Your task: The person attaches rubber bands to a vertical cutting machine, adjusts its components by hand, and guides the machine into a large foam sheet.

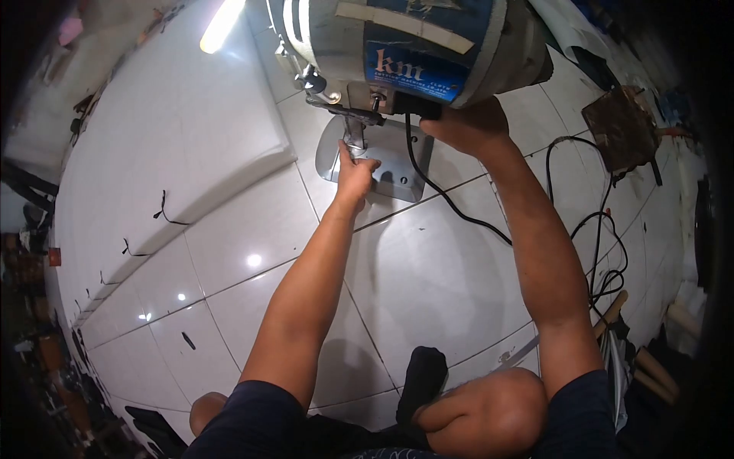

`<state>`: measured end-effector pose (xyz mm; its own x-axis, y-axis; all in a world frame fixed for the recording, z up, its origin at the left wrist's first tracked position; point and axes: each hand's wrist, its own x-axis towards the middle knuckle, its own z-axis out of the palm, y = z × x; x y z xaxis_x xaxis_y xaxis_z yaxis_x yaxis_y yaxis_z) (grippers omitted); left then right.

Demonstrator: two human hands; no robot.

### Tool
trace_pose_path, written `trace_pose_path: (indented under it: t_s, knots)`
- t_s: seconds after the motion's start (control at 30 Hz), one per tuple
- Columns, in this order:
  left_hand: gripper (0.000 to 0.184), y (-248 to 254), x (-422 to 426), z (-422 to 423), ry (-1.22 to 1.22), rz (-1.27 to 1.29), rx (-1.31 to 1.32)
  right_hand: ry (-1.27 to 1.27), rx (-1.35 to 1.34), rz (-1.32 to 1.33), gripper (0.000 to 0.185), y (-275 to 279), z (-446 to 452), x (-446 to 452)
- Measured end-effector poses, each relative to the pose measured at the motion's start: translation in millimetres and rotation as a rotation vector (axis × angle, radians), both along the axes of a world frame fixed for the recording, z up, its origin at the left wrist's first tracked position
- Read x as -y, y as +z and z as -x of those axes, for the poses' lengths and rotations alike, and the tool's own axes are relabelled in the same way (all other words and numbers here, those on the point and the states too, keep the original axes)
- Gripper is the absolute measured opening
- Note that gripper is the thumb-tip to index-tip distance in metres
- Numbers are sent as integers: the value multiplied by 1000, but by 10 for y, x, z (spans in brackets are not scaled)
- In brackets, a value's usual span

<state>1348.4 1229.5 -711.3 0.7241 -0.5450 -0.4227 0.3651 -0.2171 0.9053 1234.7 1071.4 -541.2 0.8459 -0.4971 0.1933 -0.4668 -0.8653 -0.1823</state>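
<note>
A cloth cutting machine (417, 65) with a blue "km" label stands upright on its grey metal base plate (397, 172). My left hand (355, 176) is at the front of this plate, its index finger reaching to the foot of the narrow upright (354, 134) and its thumb spread to the right. The left hand's other fingers are mostly hidden. Under the right side of the motor housing is my right hand (470, 126), bent inward against the machine. Its fingers are out of sight behind the housing, so their grip cannot be seen.
A black power cord (451, 203) runs from the machine and coils on the tiles at right. A long white padded block (176, 115) with black ties lies left. A bright lamp (222, 27) shines above it. A brown box-like object (621, 130) is at right.
</note>
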Motion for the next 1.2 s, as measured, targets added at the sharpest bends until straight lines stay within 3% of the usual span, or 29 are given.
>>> trace_pose_path:
  t_s: [0.2, 0.27, 0.33, 0.37, 0.4, 0.43, 0.47, 0.5, 0.53, 0.57, 0.6, 0.63, 0.67, 0.7, 0.77, 0.83, 0.9, 1.0, 1.07, 1.13, 1.2]
  knots:
    - [78, -40, 53, 80, 81, 50, 44, 10, -23, 18, 41, -90, 28, 80]
    - [56, 50, -53, 192, 147, -40, 71, 23, -2, -31, 50, -12, 33, 31]
    - [33, 4, -235, 267, 38, -156, 184, 27, 27, -86, 62, 63, 112, -53]
    - [23, 600, -312, 334, -118, -182, 78, 42, 92, -32, 69, -88, 133, 29]
    - [24, 875, -435, 309, -270, -133, 4, 41, 5, -117, 77, -164, 82, 87]
    - [29, 1256, -560, 222, -501, -163, 15, 70, -77, -203, 79, 109, 78, 31]
    - [29, 1693, -665, 99, -714, -311, 110, 100, -7, -151, 80, -130, 87, 112]
    - [30, 2117, -766, -64, -901, -381, 114, 104, -117, -221, 81, -154, 71, 153]
    - [32, 2560, -908, -129, -879, -228, 96, 112, -95, -221, 81, -204, 35, 175]
    - [29, 3046, -983, -295, -961, -339, 66, 111, -20, -219, 80, -246, 18, 176]
    - [27, 3497, -1063, -488, -885, -402, 119, 102, 44, -223, 80, -276, -1, 166]
    - [24, 3789, -1180, -645, -681, -282, 328, 66, 29, -288, 78, -249, 10, 163]
    - [25, 4033, -1163, -817, -531, -2, 494, 57, 39, -288, 78, -80, 50, 173]
    - [28, 4356, -1010, -891, -327, 74, 614, 73, 4, -312, 79, 135, 74, 141]
    - [35, 4882, -611, -964, -255, -206, 972, 57, -71, -410, 80, 306, 71, 98]
    - [39, 5038, -259, -1059, -345, -375, 905, 53, -43, -378, 73, 141, 66, 100]
    - [38, 4998, 17, -1243, -600, -638, 906, 48, -10, -338, 67, -57, 40, 128]
    - [38, 4985, 275, -1360, -749, -824, 774, 40, -54, -331, 80, -191, 3, 162]
    - [36, 4985, 313, -1380, -776, -826, 791, 101, -28, -125, 82, -156, 5, 150]
    - [35, 4932, 331, -1407, -814, -835, 797, 92, -50, -177, 81, -42, 38, 116]
    - [32, 4972, 347, -1398, -779, -1020, 725, 85, -61, -226, 81, 91, 51, 108]
